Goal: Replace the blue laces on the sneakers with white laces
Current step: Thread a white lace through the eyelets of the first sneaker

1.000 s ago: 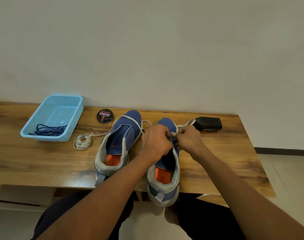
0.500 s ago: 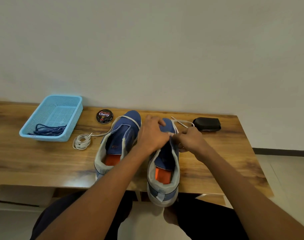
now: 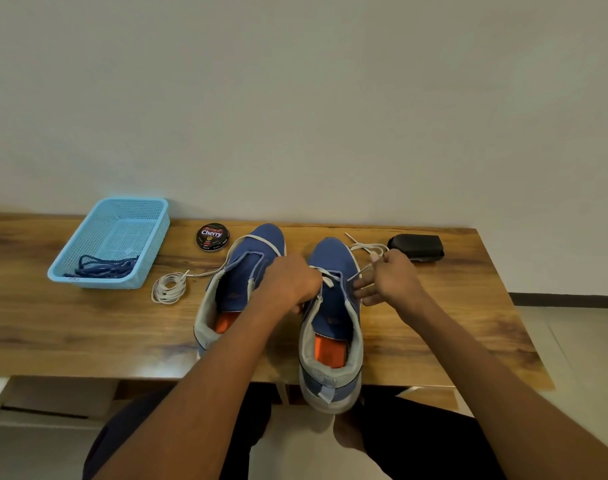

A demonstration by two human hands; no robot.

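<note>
The blue laces [image 3: 103, 266] are already out of both sneakers and lie in a loose tangle at the near end of the light blue basket [image 3: 88, 240] on the left of the wooden table [image 3: 468, 306], so the removal half of the job appears done and the relacing is under way but far from finished. The right sneaker [image 3: 332, 327] stands near the table's front edge with its heel overhanging; a white lace [image 3: 364, 249] crosses its farthest eyelets, and its loose end trails off to the far right toward a black case [image 3: 416, 247]. The left hand [image 3: 290, 284] is curled over the left flap of this shoe; what its fingertips grip is hidden beneath it, though it seems to be steadying the flap or the lace there. The right hand [image 3: 387, 280] pinches a strand of the white lace between thumb and forefinger just beside the right eyelet row, the other fingers loosely extended. Most eyelets nearer the ankle look empty. The left sneaker [image 3: 236, 289] sits just beside it, its tongue open, with a second white lace [image 3: 169, 289] draped over its toe and mostly coiled on the table to its left; whether any of it is threaded cannot be told. A round tin of shoe polish [image 3: 213, 236] sits behind.
</note>
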